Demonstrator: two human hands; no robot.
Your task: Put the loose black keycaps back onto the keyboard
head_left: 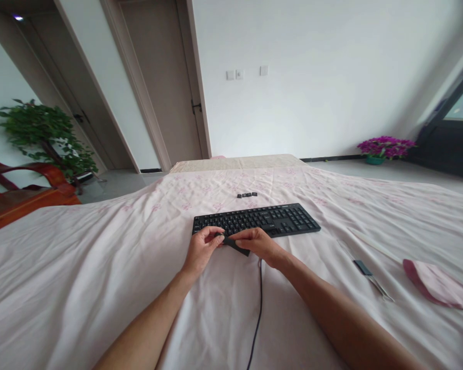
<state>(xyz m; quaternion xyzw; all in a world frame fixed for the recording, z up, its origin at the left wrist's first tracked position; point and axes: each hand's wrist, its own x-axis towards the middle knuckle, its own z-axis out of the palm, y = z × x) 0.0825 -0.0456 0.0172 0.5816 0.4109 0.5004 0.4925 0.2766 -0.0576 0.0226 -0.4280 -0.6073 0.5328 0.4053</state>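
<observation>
Head view, both hands bare, center of frame. Left hand [201, 252]: thumb and fingertips pinched on the left end of a dark strip [239, 247], looks like cloth. Right hand [260, 245]: thumb and fingers pinched on the same strip, nearer its right end, free corner hanging down and right. Hands are near each other, strip bridging the gap. Can't tell if something small is tucked in at the left fingertips; too small and dark.

Handling, my guess: strip is light, limp, easy to fold, not fragile, little slip. Best grip is a pinch near each end, about what both hands have.

Strip sits directly between the hands, overlapping the near edge of the black keyboard [289, 218] as seen; can't confirm contact. Keyboard lies mid-frame, just past the fingertips. Probably light for its width, stiff, smooth plastic; lift by the short ends, keep off the keys.

Loose keycaps [247, 195] in a short row beyond the keyboard, upper middle; likely tiny, hard, easy to drop. Cable [260, 303] runs to bottom center. Wire tool [362, 267] at lower right, pink cloth [440, 282] beside it. All on the pale sheet [100, 288].
</observation>
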